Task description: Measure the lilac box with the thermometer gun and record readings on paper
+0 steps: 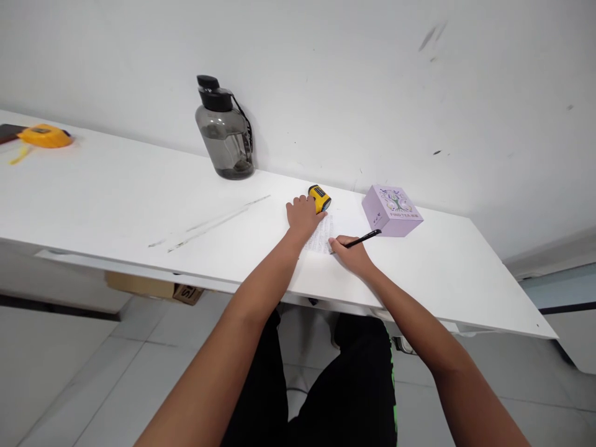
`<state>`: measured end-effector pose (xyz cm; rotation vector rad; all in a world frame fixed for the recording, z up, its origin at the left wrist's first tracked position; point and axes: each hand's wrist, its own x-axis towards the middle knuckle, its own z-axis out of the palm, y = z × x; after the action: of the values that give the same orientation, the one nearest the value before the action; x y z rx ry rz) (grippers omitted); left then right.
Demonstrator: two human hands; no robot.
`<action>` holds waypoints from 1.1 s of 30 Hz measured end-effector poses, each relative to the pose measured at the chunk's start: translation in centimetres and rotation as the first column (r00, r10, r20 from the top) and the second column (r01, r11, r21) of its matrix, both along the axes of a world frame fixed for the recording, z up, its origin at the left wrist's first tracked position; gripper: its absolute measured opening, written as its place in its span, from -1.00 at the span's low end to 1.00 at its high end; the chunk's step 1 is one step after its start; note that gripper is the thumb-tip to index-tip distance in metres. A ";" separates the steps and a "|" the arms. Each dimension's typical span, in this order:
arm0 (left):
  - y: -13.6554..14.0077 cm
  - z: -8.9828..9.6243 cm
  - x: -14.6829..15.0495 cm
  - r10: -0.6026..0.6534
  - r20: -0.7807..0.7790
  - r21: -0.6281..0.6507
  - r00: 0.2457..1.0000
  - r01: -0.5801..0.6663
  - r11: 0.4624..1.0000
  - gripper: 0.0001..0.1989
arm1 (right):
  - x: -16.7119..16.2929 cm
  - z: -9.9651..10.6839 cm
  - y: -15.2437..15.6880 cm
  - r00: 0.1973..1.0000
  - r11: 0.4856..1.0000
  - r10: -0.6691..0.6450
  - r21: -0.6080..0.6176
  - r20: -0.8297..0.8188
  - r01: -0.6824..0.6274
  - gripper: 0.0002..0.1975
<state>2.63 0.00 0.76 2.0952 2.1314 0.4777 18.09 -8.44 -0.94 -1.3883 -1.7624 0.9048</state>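
On the white table lies a small sheet of paper covered with dense writing. My right hand is closed around a black pen, whose tip points down at the paper's lower right part. At the sheet's upper left is my left hand, with a yellow and black tape measure between its thumb and index finger. The palm hides part of the tape measure's side and the sheet's left edge. To the right of the pen stands a lilac tea box with a printed tree on top.
A large grey translucent bottle with a black lid stands against the wall. At the far left, a second yellow tape measure lies beside a dark flat object. The white table has grey streaks. A cardboard box sits beneath it.
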 end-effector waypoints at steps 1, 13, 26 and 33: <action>0.0 0.0 0.0 0.000 0.003 0.003 1.000 0.000 1.000 -0.47 | 0.0 0.0 0.0 1.000 1.000 -0.008 -0.003 -0.004 0.008 -0.60; 0.2 -0.3 0.0 0.010 -0.013 0.012 1.000 -0.009 1.000 -0.43 | 0.0 -0.2 -0.1 0.999 0.998 -0.048 0.030 -0.020 0.049 -0.60; 0.4 -0.6 -0.1 0.011 -0.023 0.030 1.000 -0.010 1.000 -0.44 | -0.1 0.1 -0.1 0.999 0.999 -0.040 0.023 -0.017 0.041 -0.59; 0.5 -0.6 0.0 0.014 -0.014 0.032 1.000 -0.014 0.999 -0.42 | -0.1 0.0 -0.2 0.997 0.996 -0.076 0.043 -0.008 0.077 -0.60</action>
<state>2.59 0.48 0.14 2.1083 2.1615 0.5039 18.00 -8.63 -0.98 -1.4132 -1.7021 0.8242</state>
